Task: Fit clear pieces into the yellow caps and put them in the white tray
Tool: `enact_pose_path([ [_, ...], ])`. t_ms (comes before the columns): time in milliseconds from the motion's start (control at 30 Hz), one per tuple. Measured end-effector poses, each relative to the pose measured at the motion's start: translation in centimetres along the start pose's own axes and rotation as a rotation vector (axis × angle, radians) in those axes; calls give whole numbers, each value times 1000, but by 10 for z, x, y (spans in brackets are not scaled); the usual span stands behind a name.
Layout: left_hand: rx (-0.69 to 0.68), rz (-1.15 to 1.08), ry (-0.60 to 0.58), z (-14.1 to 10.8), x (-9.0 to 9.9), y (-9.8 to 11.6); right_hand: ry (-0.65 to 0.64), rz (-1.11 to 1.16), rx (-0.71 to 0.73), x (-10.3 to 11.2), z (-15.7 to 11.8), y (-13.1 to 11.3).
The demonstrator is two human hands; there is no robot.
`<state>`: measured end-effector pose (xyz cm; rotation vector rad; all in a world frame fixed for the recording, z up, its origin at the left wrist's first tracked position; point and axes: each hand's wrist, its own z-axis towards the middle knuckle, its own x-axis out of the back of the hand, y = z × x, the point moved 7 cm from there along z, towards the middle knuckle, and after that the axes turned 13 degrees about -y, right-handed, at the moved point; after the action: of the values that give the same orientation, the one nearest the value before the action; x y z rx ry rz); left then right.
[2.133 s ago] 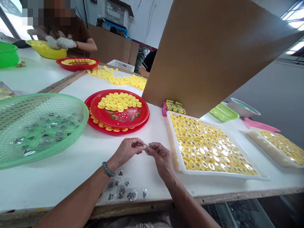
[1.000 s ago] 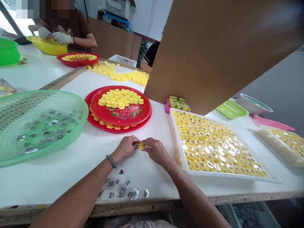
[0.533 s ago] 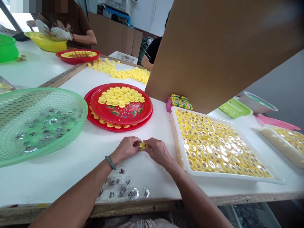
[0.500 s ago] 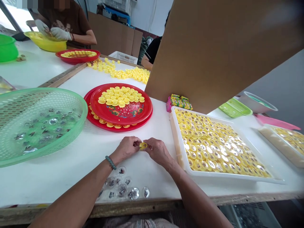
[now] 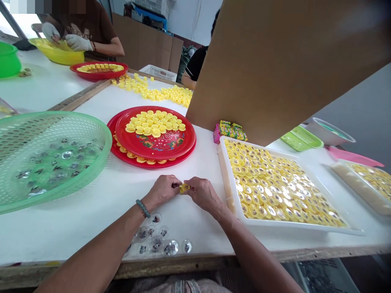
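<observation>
The left hand (image 5: 161,189) and right hand (image 5: 203,195) meet out over the white desk (image 5: 106,221), and the fingers of both are pinched on one small yellow piece (image 5: 184,187) with a dark print on its face. Can't tell if it's touching the desk or just above it. Room-wise it's not bad: there's a decent bare strip between the hands and the near rim of the stacked red trays (image 5: 128,143), and the right hand is near the side wall of the big white tray (image 5: 262,223), not touching it. Tighter spot is by the left forearm, where loose clear discs (image 5: 157,244) spread almost to the wooden front edge (image 5: 177,266), a couple partly hidden by the arm. Over left, the green colander (image 5: 94,126) sits well apart from the left hand. At the back, a tilted cardboard sheet (image 5: 269,73) kinda walls things off, its lower edge near the white tray.
</observation>
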<state>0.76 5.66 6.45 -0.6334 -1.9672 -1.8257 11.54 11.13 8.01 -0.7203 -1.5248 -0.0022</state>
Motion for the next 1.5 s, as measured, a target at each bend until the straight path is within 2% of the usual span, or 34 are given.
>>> enact_pose_path([
  [200,-41,-31,-6,1,-1,0,-111,-52,54,0,2,-8],
  [400,99,-242,8,1,-5,-17,-204,-162,170,-1,8,-13],
  [533,133,-326,20,1,-6,-21,-253,-231,195,-1,14,-15],
  [733,191,-460,-8,0,-10,-27,-316,-201,192,0,17,-12],
  [867,227,-507,38,2,-13,-28,-327,-143,173,-1,15,-10],
  [1033,361,-620,63,4,-20,-37,-349,-194,128,1,14,-15],
  [1167,424,-683,17,7,-22,-42,-323,-299,130,6,15,-18],
  [1300,396,-660,-45,7,-23,-40,-284,-303,79,4,8,-16],
  [1433,389,-594,-66,4,-24,-42,-126,-239,43,6,-16,-16],
  [1500,434,-593,-51,3,-23,-48,-27,-192,23,15,-35,-12],
])
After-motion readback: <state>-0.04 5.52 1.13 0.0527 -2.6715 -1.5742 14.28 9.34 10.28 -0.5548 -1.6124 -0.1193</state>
